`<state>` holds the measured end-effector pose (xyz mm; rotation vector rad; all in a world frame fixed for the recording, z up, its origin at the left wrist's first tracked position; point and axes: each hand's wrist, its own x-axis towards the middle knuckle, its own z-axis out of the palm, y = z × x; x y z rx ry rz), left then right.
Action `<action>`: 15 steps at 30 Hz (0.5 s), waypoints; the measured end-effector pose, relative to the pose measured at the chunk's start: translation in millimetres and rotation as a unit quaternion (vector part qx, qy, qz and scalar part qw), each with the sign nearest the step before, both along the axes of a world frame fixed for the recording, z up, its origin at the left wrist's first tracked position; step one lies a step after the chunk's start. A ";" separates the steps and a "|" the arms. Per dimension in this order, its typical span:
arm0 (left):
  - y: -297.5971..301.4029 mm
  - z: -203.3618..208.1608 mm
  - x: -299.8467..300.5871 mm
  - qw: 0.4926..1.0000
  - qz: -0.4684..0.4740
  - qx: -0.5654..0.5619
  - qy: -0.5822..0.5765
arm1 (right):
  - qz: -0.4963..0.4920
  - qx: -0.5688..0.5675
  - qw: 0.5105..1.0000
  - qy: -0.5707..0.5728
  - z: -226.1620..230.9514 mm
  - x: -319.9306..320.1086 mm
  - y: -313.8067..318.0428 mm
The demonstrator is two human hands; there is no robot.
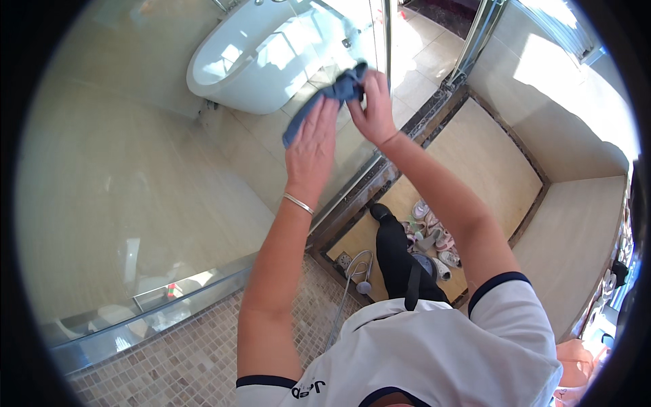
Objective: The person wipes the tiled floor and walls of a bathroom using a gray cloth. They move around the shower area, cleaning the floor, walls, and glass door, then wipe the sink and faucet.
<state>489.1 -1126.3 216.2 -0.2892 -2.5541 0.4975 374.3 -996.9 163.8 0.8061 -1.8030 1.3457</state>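
Observation:
Both of my arms reach up and forward to a glass panel (251,146). A dark blue-grey cloth (303,123) lies against the glass. My left hand (313,139) rests flat on the cloth with its fingers stretched out, pressing it to the panel. My right hand (374,112) pinches the bunched upper end of the same cloth between thumb and fingers, close to the panel's metal-edged side.
Beyond the glass stands a white bathtub (264,68). Below me are a shower head (364,287) with its hose, several shoes (434,234) in a pile, and a mosaic-tiled floor (176,346). A dark stone sill (359,197) runs along the panel's foot.

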 end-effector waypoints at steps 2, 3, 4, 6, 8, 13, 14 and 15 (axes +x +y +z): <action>2.9 38.7 -1.4 0.999 0.027 0.041 0.024 | 0.025 -0.043 0.997 0.055 57.4 -8.1 -5.8; 5.9 57.8 -6.6 0.996 0.021 0.057 0.070 | 0.015 -0.066 0.993 0.100 88.2 -12.6 -7.2; 6.9 76.2 -11.4 0.990 0.017 0.073 0.120 | 0.056 -0.112 0.991 0.054 112.8 -9.5 -12.4; 4.7 93.2 -16.9 0.983 0.029 0.061 0.170 | 0.094 -0.171 0.981 0.018 143.5 -3.1 -26.9; 0.0 98.8 -13.4 0.980 0.037 0.043 0.190 | 0.015 -0.143 0.983 0.113 142.7 -10.0 -33.0; -29.3 3.2 29.7 0.991 0.057 0.018 0.116 | 0.011 -0.053 0.997 0.054 46.8 33.2 -43.2; -33.3 -20.9 42.6 0.994 0.058 0.008 0.095 | 0.045 -0.026 0.999 0.016 21.7 47.4 -41.7; -38.4 -42.4 57.7 0.996 0.060 -0.003 0.072 | 0.078 0.002 0.997 -0.006 -3.3 57.5 -40.7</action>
